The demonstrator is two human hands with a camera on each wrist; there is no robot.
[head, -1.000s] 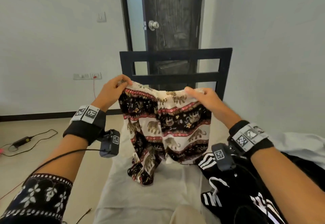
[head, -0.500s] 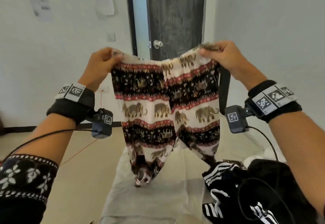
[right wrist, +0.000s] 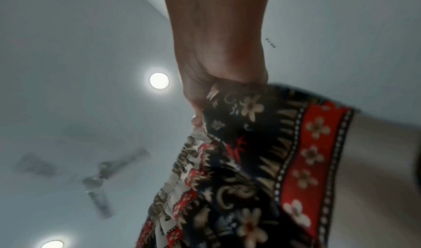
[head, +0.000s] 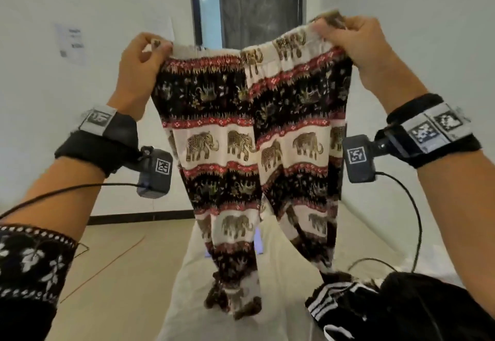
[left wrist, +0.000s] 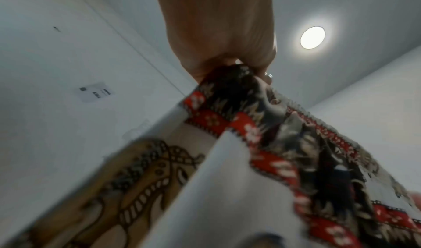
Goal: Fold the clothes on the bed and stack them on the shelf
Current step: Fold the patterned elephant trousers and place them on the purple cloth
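We hold a pair of elephant-print trousers [head: 249, 148] up in the air by the waistband, our left hand [head: 139, 67] pinching one corner with curled fingers and our right hand [head: 359, 43] gripping the other corner the same way. The waistband stretches between both hands, the right end a little higher than the left. The two legs hang down, and their hems reach the pale sheet of the bed [head: 278, 300] below. From the left wrist we see our left hand [left wrist: 225, 36] bunched tight round the cloth [left wrist: 284, 153], and from the right wrist our right hand [right wrist: 218, 57] clenched on its patterned edge [right wrist: 262, 162]. On the bed to our right lies a black garment with white stripes [head: 332, 306], just beside the right trouser leg.
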